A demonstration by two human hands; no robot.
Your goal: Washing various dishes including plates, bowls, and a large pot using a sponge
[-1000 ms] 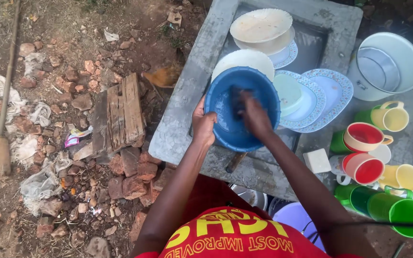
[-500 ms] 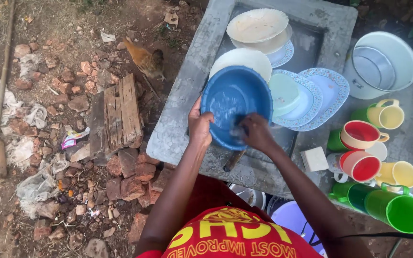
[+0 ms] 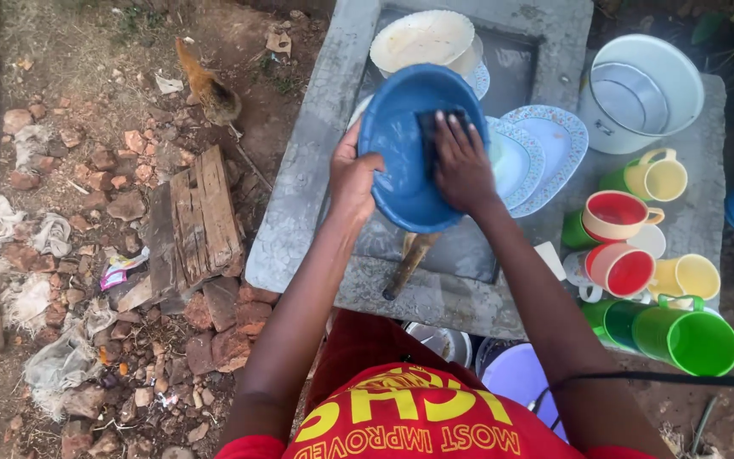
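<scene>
**Blue bowl held over concrete basin, both hands engaged**

Presently, the surroundings are crowded. The concrete tabletop (image 3: 299, 229) carries a sunken basin in which a cream plate (image 3: 422, 38) lies at the far end. Two pale patterned plates (image 3: 554, 149) overlap just right of the bowl, partly hidden behind it. Further right stands a white bucket (image 3: 647, 89) with a metal vessel inside. Near the right edge are a yellow-green mug (image 3: 656, 178), two red-lined cups (image 3: 618, 242), a yellow cup (image 3: 694, 276) and green cups (image 3: 690, 340) lying on their sides, close together. A wooden-handled tool (image 3: 409, 263) lies in the basin beneath the bowl. On the ground to the left are a weathered wooden plank piece (image 3: 193, 221), scattered broken bricks (image 3: 223, 340) and rags, and a brown hen (image 3: 210, 89) stands near the tabletop's far left corner.

The blue bowl (image 3: 405, 161) is raised above the basin, tilted with its inside facing the camera. It is round, deep blue and wet, with pale soapy streaks across the inner surface.

The left hand (image 3: 352, 174) is closed on the bowl's left rim, thumb inside. The right hand (image 3: 462, 161) lies flat inside the bowl, fingers spread, pressing a dark scrub pad (image 3: 431, 127) against the inner wall.
</scene>
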